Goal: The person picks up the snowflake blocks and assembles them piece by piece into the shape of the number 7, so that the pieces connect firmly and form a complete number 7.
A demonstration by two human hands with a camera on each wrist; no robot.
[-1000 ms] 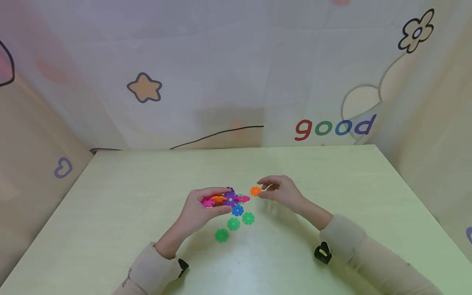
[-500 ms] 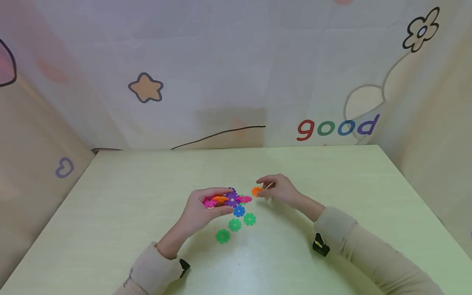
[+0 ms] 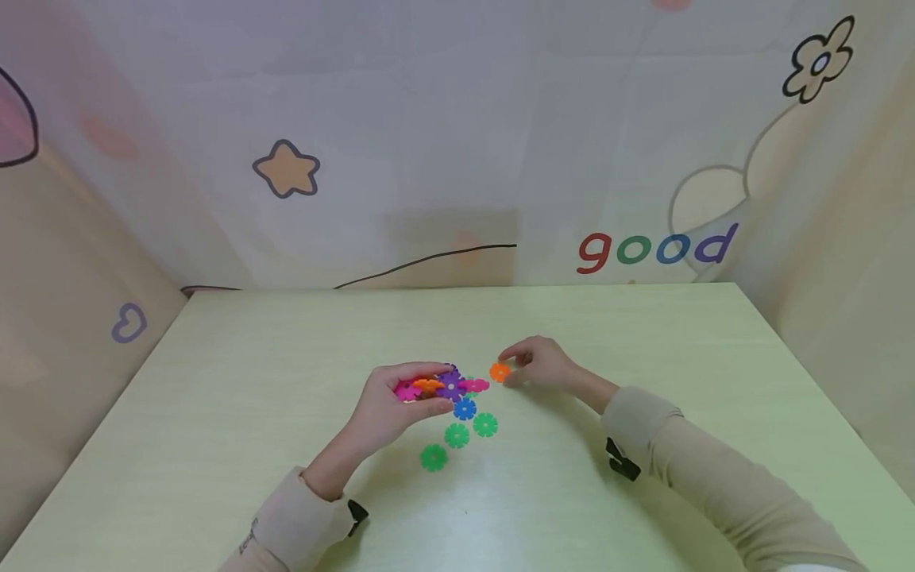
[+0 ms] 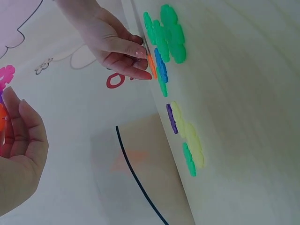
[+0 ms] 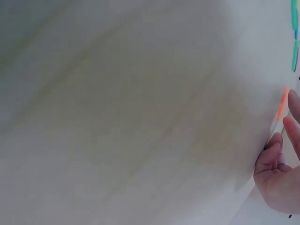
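My left hand (image 3: 391, 403) holds a cluster of joined snowflake discs (image 3: 450, 387), pink, orange and purple, raised above the table. In the left wrist view only part of this cluster (image 4: 3, 77) shows, at the left edge. My right hand (image 3: 543, 367) is low at the table, thumb and index finger at opposite edges of a single orange snowflake disc (image 3: 499, 372). That orange disc (image 5: 282, 103) looks flat on the tabletop in the right wrist view. Loose green discs (image 3: 457, 435) and a blue disc (image 3: 465, 409) lie just below the held cluster.
A pale wooden table (image 3: 286, 342) carries everything. In the left wrist view yellow discs (image 4: 188, 133) and a purple disc (image 4: 172, 118) also lie there. A printed curtain (image 3: 429, 119) rises behind the table and along both sides.
My right hand has shifted slightly, its forearm swinging left, and its fingertips have come round the orange disc. The left hand stays put with its cluster.
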